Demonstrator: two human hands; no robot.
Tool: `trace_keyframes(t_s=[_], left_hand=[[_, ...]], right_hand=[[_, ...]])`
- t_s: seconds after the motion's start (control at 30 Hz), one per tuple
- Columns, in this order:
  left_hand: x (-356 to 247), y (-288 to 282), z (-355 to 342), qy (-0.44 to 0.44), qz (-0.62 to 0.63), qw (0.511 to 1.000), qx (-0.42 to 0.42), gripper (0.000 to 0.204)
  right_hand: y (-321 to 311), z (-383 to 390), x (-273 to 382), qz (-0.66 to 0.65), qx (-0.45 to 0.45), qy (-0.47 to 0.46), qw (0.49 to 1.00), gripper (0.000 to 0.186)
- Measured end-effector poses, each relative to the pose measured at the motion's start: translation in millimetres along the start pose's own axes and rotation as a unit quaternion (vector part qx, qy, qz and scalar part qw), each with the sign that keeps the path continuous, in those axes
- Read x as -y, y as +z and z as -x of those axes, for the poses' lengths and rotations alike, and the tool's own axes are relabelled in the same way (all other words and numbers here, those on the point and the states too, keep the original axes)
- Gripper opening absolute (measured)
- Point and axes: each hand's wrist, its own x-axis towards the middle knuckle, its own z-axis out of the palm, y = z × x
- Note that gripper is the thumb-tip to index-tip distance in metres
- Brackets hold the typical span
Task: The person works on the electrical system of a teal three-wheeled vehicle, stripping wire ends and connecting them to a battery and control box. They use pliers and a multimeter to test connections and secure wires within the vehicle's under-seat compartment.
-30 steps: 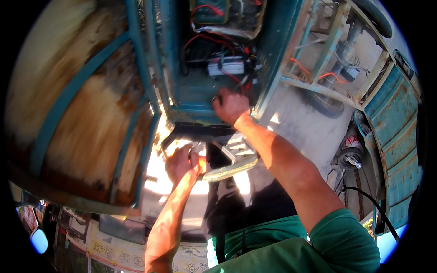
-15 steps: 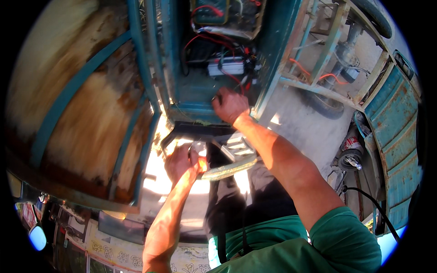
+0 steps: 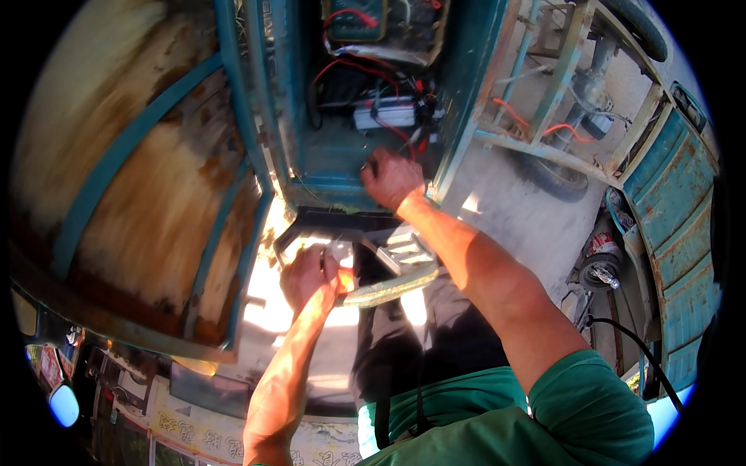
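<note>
My left hand [image 3: 308,277] is closed at the left side of a dark open frame [image 3: 326,227] with a pale worn curved bar [image 3: 395,287] along its near side. Its fingertips are turned away, so what it grips is hidden. Something orange [image 3: 346,279] shows right beside that hand. Over the front edge of a blue-green metal box [image 3: 326,186], my right hand [image 3: 392,180] is curled with the fingers pressed together. Anything pinched in it is too small to make out. Inside the box, beyond this hand, lies a silver rectangular unit [image 3: 385,115] among red and black wires [image 3: 365,71].
A yellow-edged meter-like device [image 3: 355,19] sits at the box's far end. On the left stands a rusty panel with blue-green ribs [image 3: 132,155]. A metal frame [image 3: 548,155] with a wheel [image 3: 556,180] is on the right, and a rusty corrugated panel [image 3: 672,225] lies further right.
Both hands stay in nearly the same place and pose. Only a very slight shift of the view shows.
</note>
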Motion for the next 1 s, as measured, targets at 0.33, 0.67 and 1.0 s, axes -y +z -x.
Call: trace_keyframes(t_s=[0.33, 0.67, 1.0], left_hand=[[-0.5, -1.1, -0.5, 0.004, -0.004, 1.000, -0.005, 0.013], [-3.0, -1.3, -1.3, -0.018, -0.015, 1.000, 0.009, 0.015], [1.3, 2.0, 0.0, -0.007, 0.007, 1.000, -0.013, 0.016]], right_hand=[[-1.9, 0.2, 1.9, 0.003, 0.010, 0.000, 1.000, 0.030], [-1.2, -0.7, 0.4, 0.005, 0.018, 0.005, 1.000, 0.030], [0.7, -1.7, 0.1, 0.005, 0.015, 0.006, 1.000, 0.028]])
